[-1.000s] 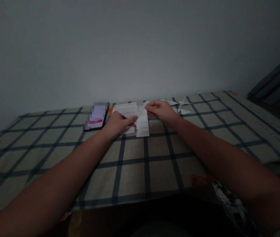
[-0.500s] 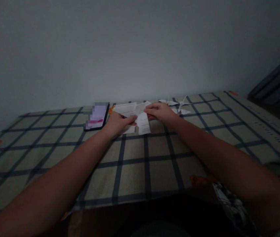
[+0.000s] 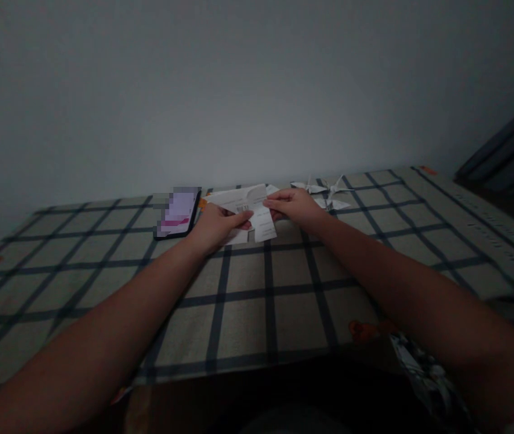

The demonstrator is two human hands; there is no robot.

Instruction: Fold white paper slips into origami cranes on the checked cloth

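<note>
Between my two hands is a piece of printed white paper (image 3: 263, 222), raised a little above the cloth. My left hand (image 3: 218, 226) pinches its left side, thumb on top. On the right edge, my right hand (image 3: 294, 204) grips with thumb and fingertips closed together. The paper's lower end hangs down, and its upper part looks bent over. More white sheets (image 3: 227, 196) lie behind and under my left hand, partly hidden by it.
A phone (image 3: 180, 212) with a lit, blurred screen lies left of my left hand. Several folded paper cranes (image 3: 333, 191) rest beyond my right hand. A checked cloth (image 3: 243, 301) covers the table, which meets a plain wall (image 3: 257, 90) at the back.
The held paper has shifted slightly: its lower end sits higher, and its upper part bends up and shows more print near my left thumb. Both hands stay nearly in place.
</note>
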